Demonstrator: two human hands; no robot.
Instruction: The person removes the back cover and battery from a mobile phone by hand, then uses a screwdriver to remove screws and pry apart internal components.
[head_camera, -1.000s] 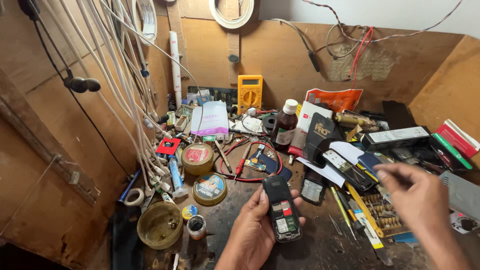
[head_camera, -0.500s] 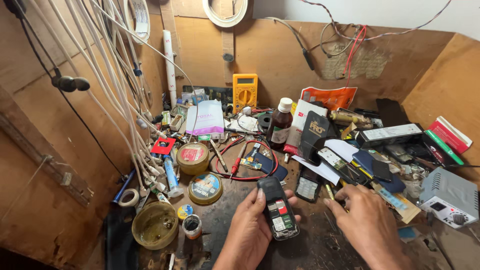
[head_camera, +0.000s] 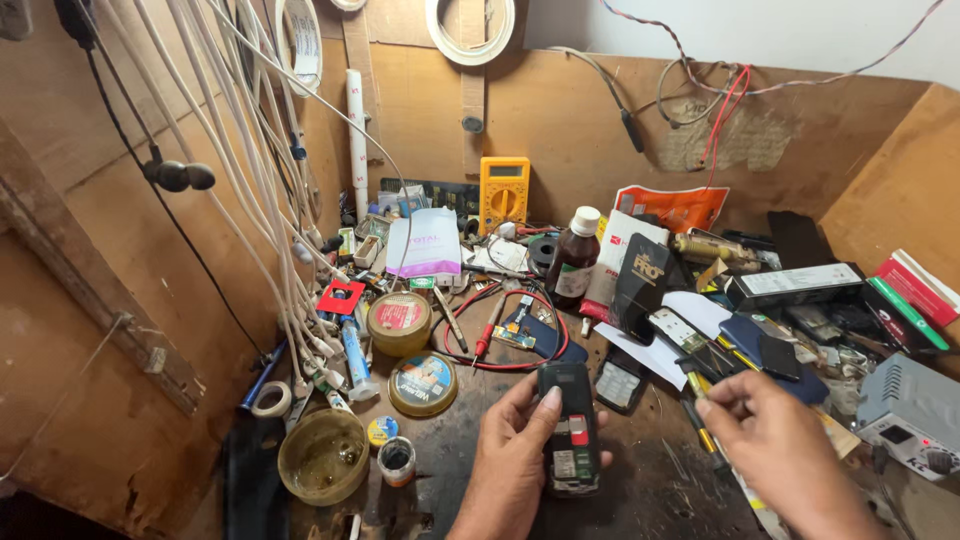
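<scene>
Low over the cluttered tabletop (head_camera: 660, 490), left hand (head_camera: 510, 470) fingers wrap the phone (head_camera: 570, 430), back cover off, insides bare; right hand (head_camera: 770, 450) pinches near the screwdriver (head_camera: 700, 425), grip unclear. Reassembly pending.

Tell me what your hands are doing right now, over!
Left hand grips opened black phone, back up. Right hand pinches near yellow-handled screwdriver; cannot tell if touching. Round tins and red probe leads crowd the bench.

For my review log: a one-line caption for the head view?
Left hand holds an opened black phone; right hand reaches toward a screwdriver on the cluttered workbench.
</scene>
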